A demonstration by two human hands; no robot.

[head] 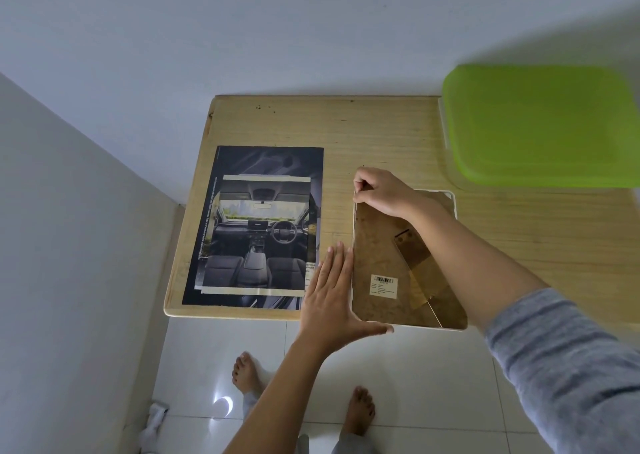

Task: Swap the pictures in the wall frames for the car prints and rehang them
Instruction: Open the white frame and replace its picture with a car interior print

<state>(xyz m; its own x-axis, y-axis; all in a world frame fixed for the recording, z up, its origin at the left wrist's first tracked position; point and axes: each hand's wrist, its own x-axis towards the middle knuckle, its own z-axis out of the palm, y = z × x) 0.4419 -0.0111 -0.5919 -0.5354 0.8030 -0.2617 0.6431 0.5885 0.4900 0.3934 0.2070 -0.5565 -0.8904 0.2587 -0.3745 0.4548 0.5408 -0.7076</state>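
A white picture frame [453,200] lies face down on the wooden table [381,131], showing its brown backing board [377,245] with a fold-out stand and a barcode sticker. My right hand [379,192] pinches something small at the frame's top left corner; what it grips is too small to tell. My left hand [332,297] lies flat with fingers spread against the frame's left edge, thumb along its near edge. To the left lies a stack of car prints [259,228]; the top one shows a car interior with dashboard and steering wheel.
A green plastic lid or tray [540,124] sits on the table's far right. White walls close in behind and to the left. The table's near edge hangs over a white tiled floor where my bare feet stand. A crumpled white thing lies on the floor lower left.
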